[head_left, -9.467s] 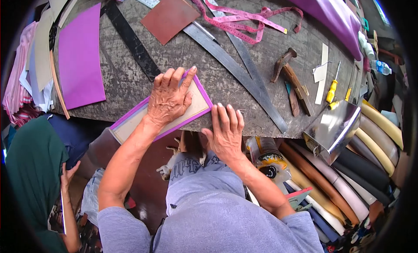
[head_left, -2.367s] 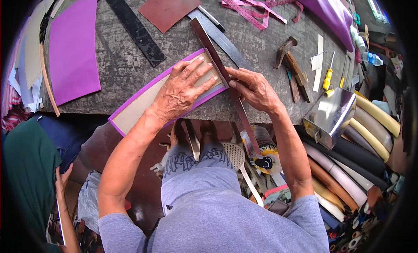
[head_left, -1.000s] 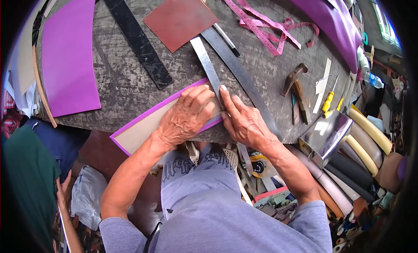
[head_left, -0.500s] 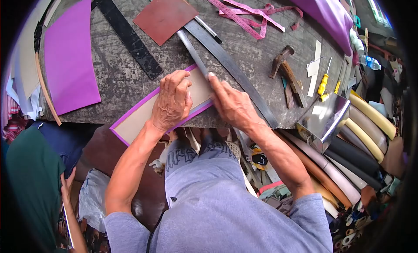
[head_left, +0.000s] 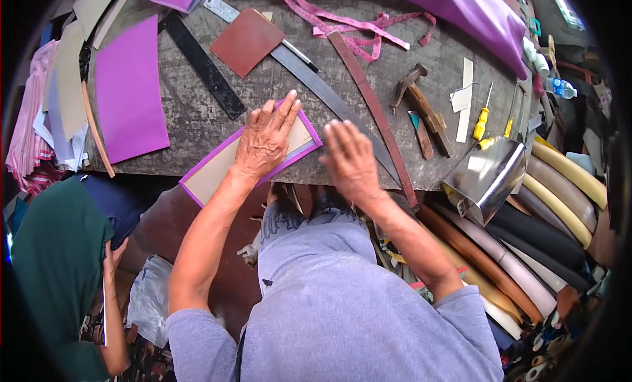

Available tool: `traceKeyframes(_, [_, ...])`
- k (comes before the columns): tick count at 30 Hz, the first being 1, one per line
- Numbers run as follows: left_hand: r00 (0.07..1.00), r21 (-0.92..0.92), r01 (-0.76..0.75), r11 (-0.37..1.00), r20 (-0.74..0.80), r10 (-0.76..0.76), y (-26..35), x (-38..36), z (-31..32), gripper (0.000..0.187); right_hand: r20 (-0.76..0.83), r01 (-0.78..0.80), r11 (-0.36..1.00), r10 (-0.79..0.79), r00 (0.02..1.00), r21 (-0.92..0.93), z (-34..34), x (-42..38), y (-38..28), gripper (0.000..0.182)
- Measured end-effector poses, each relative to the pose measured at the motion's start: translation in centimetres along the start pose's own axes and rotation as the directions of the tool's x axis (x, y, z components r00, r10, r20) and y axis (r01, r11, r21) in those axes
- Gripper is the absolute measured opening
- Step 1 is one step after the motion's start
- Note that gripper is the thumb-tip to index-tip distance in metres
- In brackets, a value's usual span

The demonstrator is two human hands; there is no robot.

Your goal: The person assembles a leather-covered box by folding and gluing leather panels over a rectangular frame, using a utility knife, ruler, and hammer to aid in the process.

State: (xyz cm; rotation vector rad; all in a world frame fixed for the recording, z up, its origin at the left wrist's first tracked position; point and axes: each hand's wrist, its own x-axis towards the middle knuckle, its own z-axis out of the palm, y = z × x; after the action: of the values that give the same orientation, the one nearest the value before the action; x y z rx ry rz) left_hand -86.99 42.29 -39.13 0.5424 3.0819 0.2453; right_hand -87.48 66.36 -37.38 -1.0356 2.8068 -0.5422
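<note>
My left hand (head_left: 264,144) presses down on a beige panel (head_left: 230,159) with purple edging, its fingers stretched toward the panel's far right corner. Part of the panel is hidden beneath this hand and forearm. Just off the panel's right end is my right hand (head_left: 351,159), fingers extended and slightly blurred, palm down with nothing seen in it. To its right lies a long reddish-brown strip (head_left: 374,109), crossing a dark metal ruler (head_left: 326,96).
A worn table (head_left: 191,128) bears a purple sheet (head_left: 131,92), a black strip (head_left: 203,66), a reddish-brown square (head_left: 247,43), a pink measuring tape (head_left: 359,26), a hammer (head_left: 424,109) and a yellow-handled screwdriver (head_left: 482,119). A shiny metal container (head_left: 484,178) stands at the right edge. Another person's arm (head_left: 113,309) shows lower left.
My right hand has let go of the long strip, which now lies farther right across the ruler. My left hand's fingers have straightened. Purple edging now shows along the panel's right end.
</note>
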Motion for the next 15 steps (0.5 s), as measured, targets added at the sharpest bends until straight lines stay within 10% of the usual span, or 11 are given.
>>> traceKeyframes(15, [0.995, 0.041, 0.087, 0.995, -0.059, -0.084, 1.4, -0.8, 0.9, 0.063, 0.073, 0.057, 0.998, -0.059, 0.996, 0.036, 1.4, -2.3, 0.0, 0.066])
